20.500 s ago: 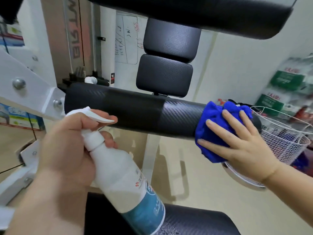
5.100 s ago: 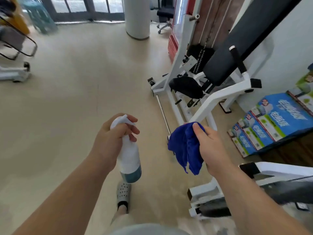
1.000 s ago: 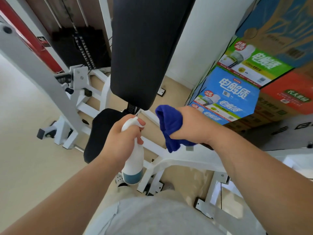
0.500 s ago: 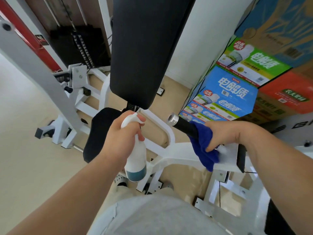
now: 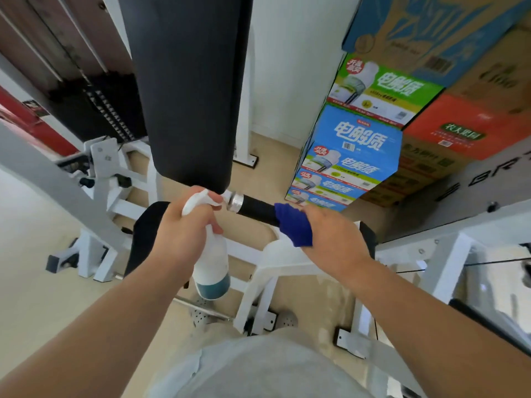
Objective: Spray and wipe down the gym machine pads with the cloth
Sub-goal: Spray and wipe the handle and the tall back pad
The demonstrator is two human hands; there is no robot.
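Since a second ago the right hand (image 5: 330, 234) has taken the blue cloth (image 5: 294, 225) from the open air in front of the tall black back pad (image 5: 186, 96) and closed it round the black handle (image 5: 257, 206) of the machine. Its fingers now curl over the cloth and press it against the grip, a little way in from the shiny end cap (image 5: 236, 201). The left hand (image 5: 181, 237) has brought the spray bottle (image 5: 212, 265) closer, fingers wrapped round its neck and head, so the white nozzle (image 5: 198, 198) sits just beside that cap. I judge this to be a wipe of the handle rather than of a pad, so the back pad above and the dark seat pad (image 5: 143, 234) beneath the left hand look yet to be sprayed and wiped here. The bottle is opaque white with a teal band at its base, so I cannot tell how much liquid it holds. Stacked cardboard boxes (image 5: 353, 150) at the right stand closed, their contents hidden.
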